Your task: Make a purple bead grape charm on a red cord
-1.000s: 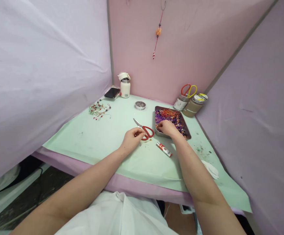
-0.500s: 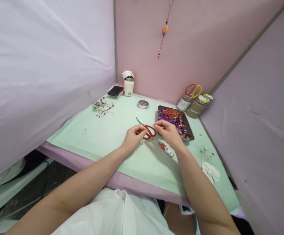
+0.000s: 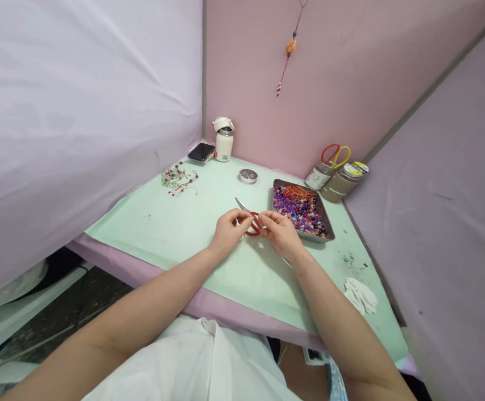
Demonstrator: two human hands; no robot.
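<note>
Green tabletop [image 3: 184, 225]; bead tray [image 3: 326, 221] beside right hand [image 3: 282, 233], red-handled scissors [image 3: 243, 205] near left hand [image 3: 226, 231].

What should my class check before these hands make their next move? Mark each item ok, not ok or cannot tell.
1. Left hand in a pinch: ok, fingertips drawn together.
2. Right hand beside it: ok, fingertips also drawn together.
3. What the fingertips hold: cannot tell, too small.
4. Scissors well clear of both hands: not ok, their red handles show right between the hands.
5. Beads easy to see: ok, uncovered in the tray.
6. White gloves out of the way: ok, lying off to the right.
</note>
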